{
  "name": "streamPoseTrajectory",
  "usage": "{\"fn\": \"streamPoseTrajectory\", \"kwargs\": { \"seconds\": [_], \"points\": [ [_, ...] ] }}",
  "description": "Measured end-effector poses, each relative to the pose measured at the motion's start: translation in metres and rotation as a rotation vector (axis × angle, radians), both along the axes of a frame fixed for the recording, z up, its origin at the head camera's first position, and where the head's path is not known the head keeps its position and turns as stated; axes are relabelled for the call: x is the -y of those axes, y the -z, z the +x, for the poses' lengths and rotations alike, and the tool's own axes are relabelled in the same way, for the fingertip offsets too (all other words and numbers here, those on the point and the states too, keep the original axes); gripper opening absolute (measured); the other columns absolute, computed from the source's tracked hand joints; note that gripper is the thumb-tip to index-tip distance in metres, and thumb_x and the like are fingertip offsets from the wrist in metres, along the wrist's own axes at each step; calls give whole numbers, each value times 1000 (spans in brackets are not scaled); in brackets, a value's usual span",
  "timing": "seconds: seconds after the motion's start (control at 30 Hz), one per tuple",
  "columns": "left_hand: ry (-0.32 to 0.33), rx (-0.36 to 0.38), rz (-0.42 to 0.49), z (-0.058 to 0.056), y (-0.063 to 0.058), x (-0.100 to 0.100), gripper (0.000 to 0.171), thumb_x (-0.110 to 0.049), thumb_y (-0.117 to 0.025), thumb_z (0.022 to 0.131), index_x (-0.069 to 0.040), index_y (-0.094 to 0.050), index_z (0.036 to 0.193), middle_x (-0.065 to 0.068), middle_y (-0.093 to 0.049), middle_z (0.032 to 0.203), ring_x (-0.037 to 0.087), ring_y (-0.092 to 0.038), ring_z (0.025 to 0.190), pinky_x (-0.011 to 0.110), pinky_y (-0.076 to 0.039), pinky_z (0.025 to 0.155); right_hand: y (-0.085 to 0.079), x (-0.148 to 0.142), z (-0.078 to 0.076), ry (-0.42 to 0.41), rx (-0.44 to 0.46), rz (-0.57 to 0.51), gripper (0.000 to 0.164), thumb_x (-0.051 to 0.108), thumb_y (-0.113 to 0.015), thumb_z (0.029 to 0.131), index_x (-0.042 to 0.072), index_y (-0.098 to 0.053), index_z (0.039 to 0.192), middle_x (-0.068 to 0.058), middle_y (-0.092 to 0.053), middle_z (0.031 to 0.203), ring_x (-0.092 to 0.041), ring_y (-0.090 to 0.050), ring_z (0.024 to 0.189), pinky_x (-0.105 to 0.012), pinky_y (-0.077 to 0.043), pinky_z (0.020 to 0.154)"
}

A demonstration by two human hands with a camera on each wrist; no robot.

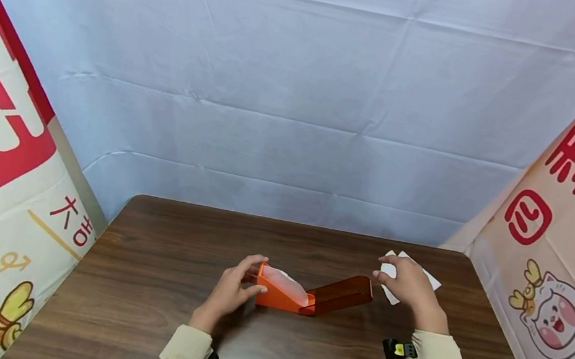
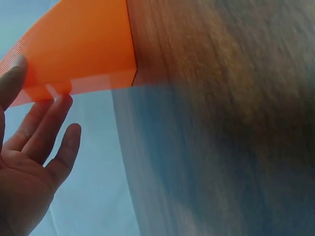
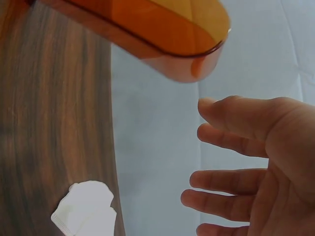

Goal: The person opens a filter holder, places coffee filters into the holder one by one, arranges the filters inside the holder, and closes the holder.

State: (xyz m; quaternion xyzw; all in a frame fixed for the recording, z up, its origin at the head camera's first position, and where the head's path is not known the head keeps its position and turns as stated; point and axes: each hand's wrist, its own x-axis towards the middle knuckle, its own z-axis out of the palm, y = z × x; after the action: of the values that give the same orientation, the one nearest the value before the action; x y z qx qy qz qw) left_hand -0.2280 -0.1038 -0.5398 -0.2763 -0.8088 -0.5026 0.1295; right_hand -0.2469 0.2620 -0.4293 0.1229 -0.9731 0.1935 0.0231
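An orange filter box (image 1: 277,299) lies on the table, its see-through amber lid (image 1: 342,297) swung out to the right. White paper (image 1: 287,281) shows inside it. My left hand (image 1: 230,288) holds the box's left end, thumb on one side and fingers (image 2: 47,123) against the other. Just past the lid's free end is my right hand (image 1: 409,283), fingers spread and holding nothing. Below it in the right wrist view, white paper coffee filters (image 3: 88,206) with a crimped edge lie on the table; in the head view the hand partly covers them.
The brown wooden table (image 1: 169,249) ends at a pale cloth backdrop (image 1: 276,108). Printed banners stand at the left and right. A small black device (image 1: 396,350) with a yellow mark sits at my right wrist.
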Motion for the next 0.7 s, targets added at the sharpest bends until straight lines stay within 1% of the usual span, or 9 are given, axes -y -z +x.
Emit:
{"fn": "streamPoseTrajectory", "kwargs": {
  "seconds": [0.1,0.2,0.33,0.47,0.53,0.6,0.7],
  "points": [
    [-6,1,-17,1,0,1,61,-9,-75,78,-16,-47,132,7,-63,104,17,-63,89,36,-51,78,4,-4,-1,19,9,12,36,20,-66,86,-2,-62,114,-28,-57,112,-46,-52,103,-53,-45,74],
    [5,-9,-27,0,-1,1,59,-10,-74,79,-15,-48,131,5,-62,106,16,-63,89,34,-52,77,9,-9,-3,41,13,29,37,19,-66,86,-3,-61,115,-29,-57,113,-46,-52,101,-53,-45,73],
    [31,-31,-22,-1,0,2,54,-9,-74,79,-10,-51,128,4,-62,106,16,-63,87,35,-52,75,15,-17,-6,60,18,43,37,18,-65,85,-4,-61,115,-30,-56,114,-48,-52,101,-55,-45,74],
    [46,-40,-6,-1,-1,2,50,-12,-73,81,-13,-52,126,4,-62,104,16,-62,85,39,-53,73,19,-22,-8,72,29,47,37,19,-66,84,-4,-61,113,-32,-55,112,-48,-52,99,-56,-45,73],
    [53,-38,6,-1,-1,3,46,-14,-70,84,-15,-52,126,4,-63,103,16,-62,85,40,-53,73,21,-24,-8,78,35,47,37,18,-67,83,-5,-61,112,-32,-56,110,-48,-53,97,-55,-45,72],
    [51,-28,14,0,-2,3,41,-16,-67,87,-16,-52,126,2,-63,103,15,-62,87,38,-52,73,24,-25,-10,79,41,51,38,19,-68,83,-5,-61,111,-31,-57,108,-47,-54,96,-54,-45,71],
    [28,-8,24,1,-4,2,33,-16,-60,91,-16,-54,124,0,-63,103,14,-60,90,35,-52,75,29,-27,-12,86,53,54,38,18,-68,82,-6,-61,112,-30,-58,106,-45,-55,95,-53,-46,70]
  ]
}}
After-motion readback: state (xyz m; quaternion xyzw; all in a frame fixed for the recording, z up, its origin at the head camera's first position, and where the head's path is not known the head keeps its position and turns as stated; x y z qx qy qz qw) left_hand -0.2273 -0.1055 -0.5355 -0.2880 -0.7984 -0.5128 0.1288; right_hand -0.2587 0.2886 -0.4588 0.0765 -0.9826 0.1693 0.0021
